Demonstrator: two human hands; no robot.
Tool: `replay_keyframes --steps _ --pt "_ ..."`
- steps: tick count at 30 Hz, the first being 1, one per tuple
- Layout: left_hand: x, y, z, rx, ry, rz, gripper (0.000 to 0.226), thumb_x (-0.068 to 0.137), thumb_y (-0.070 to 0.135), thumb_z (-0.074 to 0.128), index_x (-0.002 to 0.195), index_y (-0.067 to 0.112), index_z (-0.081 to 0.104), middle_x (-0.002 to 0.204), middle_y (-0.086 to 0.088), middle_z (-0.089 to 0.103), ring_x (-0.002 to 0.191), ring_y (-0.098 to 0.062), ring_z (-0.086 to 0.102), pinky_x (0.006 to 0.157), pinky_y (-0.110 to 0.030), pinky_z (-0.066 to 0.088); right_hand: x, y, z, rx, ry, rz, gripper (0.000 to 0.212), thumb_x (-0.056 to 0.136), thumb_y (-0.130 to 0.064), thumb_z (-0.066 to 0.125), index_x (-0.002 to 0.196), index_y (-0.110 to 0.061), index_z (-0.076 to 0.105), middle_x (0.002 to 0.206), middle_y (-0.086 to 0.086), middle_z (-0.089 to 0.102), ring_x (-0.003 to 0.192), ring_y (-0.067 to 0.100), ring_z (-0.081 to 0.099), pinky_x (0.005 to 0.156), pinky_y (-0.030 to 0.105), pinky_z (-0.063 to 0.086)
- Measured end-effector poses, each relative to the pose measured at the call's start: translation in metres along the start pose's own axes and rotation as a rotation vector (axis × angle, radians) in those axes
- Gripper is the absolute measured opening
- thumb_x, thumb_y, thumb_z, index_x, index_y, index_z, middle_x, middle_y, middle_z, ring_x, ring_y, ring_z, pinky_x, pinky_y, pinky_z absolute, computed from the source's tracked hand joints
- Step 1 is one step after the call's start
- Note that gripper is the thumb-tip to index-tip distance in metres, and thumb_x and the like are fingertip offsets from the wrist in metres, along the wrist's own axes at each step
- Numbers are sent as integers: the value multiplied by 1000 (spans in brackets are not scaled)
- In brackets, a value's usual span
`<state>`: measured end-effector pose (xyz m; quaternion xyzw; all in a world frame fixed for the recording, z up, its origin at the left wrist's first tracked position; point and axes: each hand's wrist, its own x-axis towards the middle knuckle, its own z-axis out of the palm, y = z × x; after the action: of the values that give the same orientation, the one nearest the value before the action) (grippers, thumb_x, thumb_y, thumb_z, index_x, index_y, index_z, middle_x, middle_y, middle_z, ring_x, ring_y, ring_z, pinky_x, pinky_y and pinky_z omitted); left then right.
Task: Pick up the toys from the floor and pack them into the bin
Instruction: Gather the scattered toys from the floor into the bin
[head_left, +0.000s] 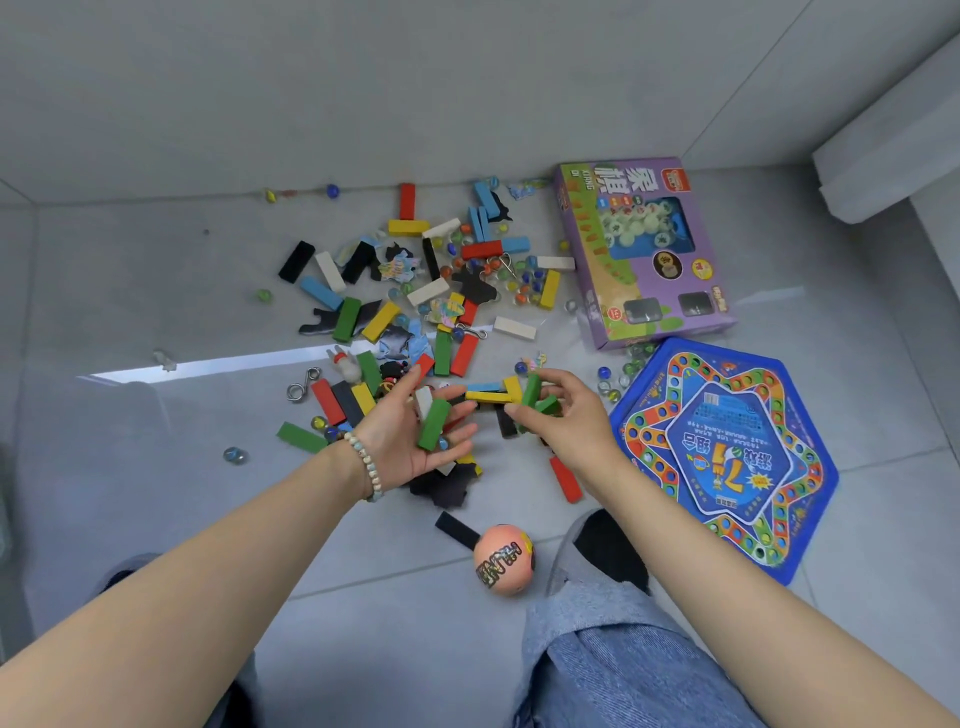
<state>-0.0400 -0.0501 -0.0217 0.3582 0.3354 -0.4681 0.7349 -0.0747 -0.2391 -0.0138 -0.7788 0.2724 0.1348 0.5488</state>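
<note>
Two hands are gathering at the pile's near edge: the left hand (410, 444), palm up with fingers spread, is cradling a green block (434, 423), while the right hand (563, 418) is pinching coloured blocks (530, 395) to add. Other toys (480, 249) are lying scattered beyond; no bin is showing.
</note>
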Motion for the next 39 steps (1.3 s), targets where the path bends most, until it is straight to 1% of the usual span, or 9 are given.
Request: replay_keyframes --steps 2,4,10,16,21,26,30,35,39 --pt "-1 -5 8 -3 -54 -35 53 90 60 40 106 15 64 106 -11 65 96 -27 62 83 -43 52 -13 -17 5 58 -157 -80 45 74 -17 79 113 -21 58 103 -7 60 96 3 58 78 14 48" --pt "-2 -7 17 -7 -116 -54 53 89 60 41 111 17 62 110 -10 63 95 -25 61 82 -41 53 -20 -27 14 58 -282 -133 42 74 -22 79 111 -27 59 104 -7 65 94 3 59 80 17 50" --pt "-3 2 10 -15 2 33 34 90 48 50 91 18 67 84 -4 66 78 -18 62 60 -29 59 5 -14 -1 106 -17 -98 26 80 -21 74 105 -18 65 112 0 65 91 15 61 76 33 54" --pt "-2 6 -20 -36 89 72 40 90 51 49 89 15 66 88 -3 63 80 -18 61 67 -29 58 18 20 20 -195 -25 -151 29 76 -13 77 102 -17 67 111 1 48 90 9 53 79 0 37" --pt "-3 7 -19 -62 85 67 41 91 50 48 90 13 65 92 -6 63 80 -20 62 66 -31 59 25 22 33 -348 49 -173 21 75 -16 77 94 -16 69 103 -5 46 86 12 53 83 25 47" --pt "-4 8 -17 -71 80 78 40 91 48 48 89 12 66 92 -7 65 81 -21 63 64 -31 60 25 23 28 -269 107 -131 18 76 -16 77 91 -10 71 93 -3 55 74 7 52 66 5 40" --pt "-3 6 -15 -53 63 79 41 91 49 46 94 14 66 98 -8 65 95 -25 63 72 -36 58 16 13 23 15 149 -22 15 76 -20 77 86 -10 72 83 4 66 74 13 57 70 22 46" --pt "-7 6 -1 -70 28 63 46 89 56 46 97 14 64 88 -12 69 87 -25 63 77 -39 54 -7 -17 37 41 -149 -118 7 76 -27 77 79 -23 72 85 0 66 70 8 50 65 17 41" --pt "-8 12 -8 -158 33 107 41 89 50 50 95 13 64 80 -8 69 76 -25 66 69 -36 57 11 -16 28 56 -12 -80 11 77 -30 76 85 -26 69 93 -2 64 68 9 48 68 19 42"
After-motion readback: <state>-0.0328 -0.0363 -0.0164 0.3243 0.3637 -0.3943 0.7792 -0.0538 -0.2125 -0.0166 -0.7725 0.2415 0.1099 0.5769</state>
